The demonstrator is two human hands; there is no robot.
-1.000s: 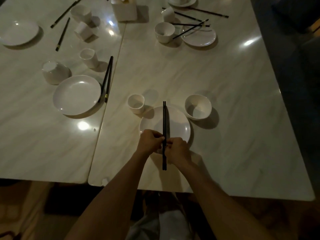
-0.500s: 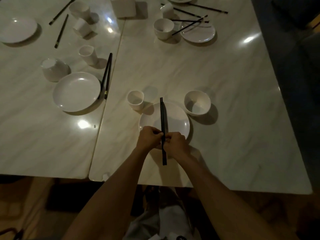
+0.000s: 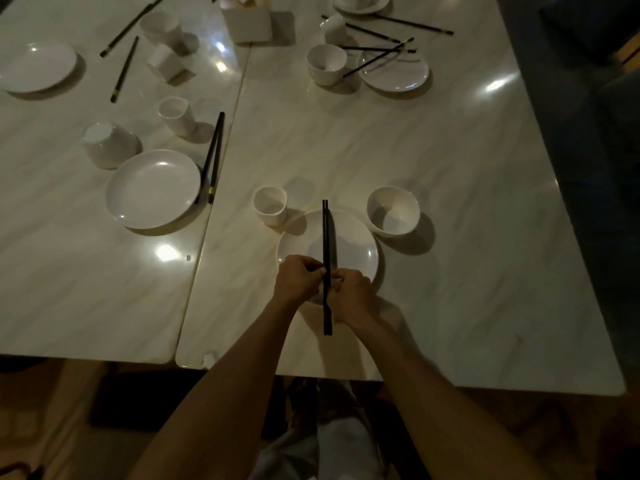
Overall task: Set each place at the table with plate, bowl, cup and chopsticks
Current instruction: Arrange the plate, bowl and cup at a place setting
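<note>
1. Two pale marbled tops are pushed edge to edge. The nearest place is carried by the right-hand table (image 3: 450, 202), whose far end is cut off by the frame.
2. A white plate (image 3: 356, 244) is set near the table's front edge, and its near rim is hidden by the hands.
3. The left hand (image 3: 298, 278) and right hand (image 3: 349, 292) are brought together over that rim, and the chopsticks (image 3: 326, 237) are pinched from either side.
4. A white bowl (image 3: 393, 211) is placed upright just beyond the plate's right side and is seen empty.
5. A white cup (image 3: 270, 206) is stood upright just beyond the plate's left side, also empty.
6. The black chopsticks are held side by side, pointing away from the person, with their tips past the plate's far rim. Whether the plate is touched cannot be told.
</note>
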